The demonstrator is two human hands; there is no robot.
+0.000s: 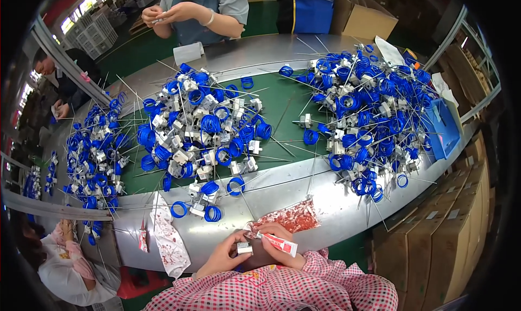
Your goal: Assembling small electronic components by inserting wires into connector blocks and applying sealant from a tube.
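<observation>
Near the table's front edge my left hand (221, 258) is closed round a small white-and-metal boxy part (244, 249). My right hand (283, 259) grips a red-and-white squeeze tube (280, 245), its narrow end pointing left toward the part. The two hands are close together; whether the tube's tip touches the part I cannot tell. Just beyond them, a patch of smeared red paste (293, 216) covers the metal tabletop (260, 194). To my left lie a red-stained white cloth (169, 237) and another red-and-white tube (143, 239).
Heaps of boxy parts with blue coils and thin rods lie at the middle (201, 126), right (374, 115) and left (97, 153). A blue bin (445, 129) stands far right, cardboard boxes (434, 240) below. Co-workers (201, 12) are across the table and at left.
</observation>
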